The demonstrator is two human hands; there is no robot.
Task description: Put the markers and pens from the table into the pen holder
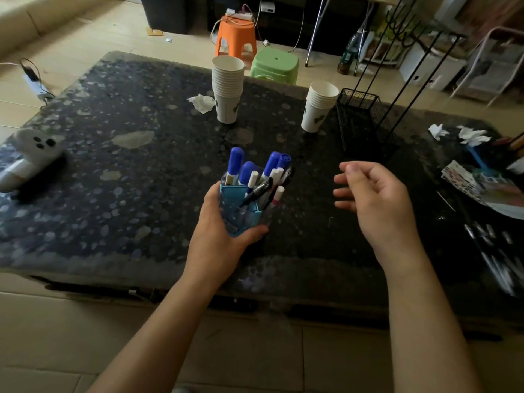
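Note:
A clear blue pen holder [245,215] stands near the middle of the dark speckled table [119,171]. My left hand [218,234] wraps around its base and left side. Several blue-capped markers [236,163], white-capped pens [276,197] and a black pen [259,191] stick out of its top. To the right of the holder, my right hand [374,197] hovers above the table with fingers loosely curled and nothing in it. A few more pens [493,251] lie blurred at the table's right edge.
Two stacks of paper cups [228,89] [319,107] stand at the back. A black wire basket [365,123] sits at the back right, with crumpled tissues [470,134] and papers [482,185] farther right. A grey-white object [28,157] lies at the left edge.

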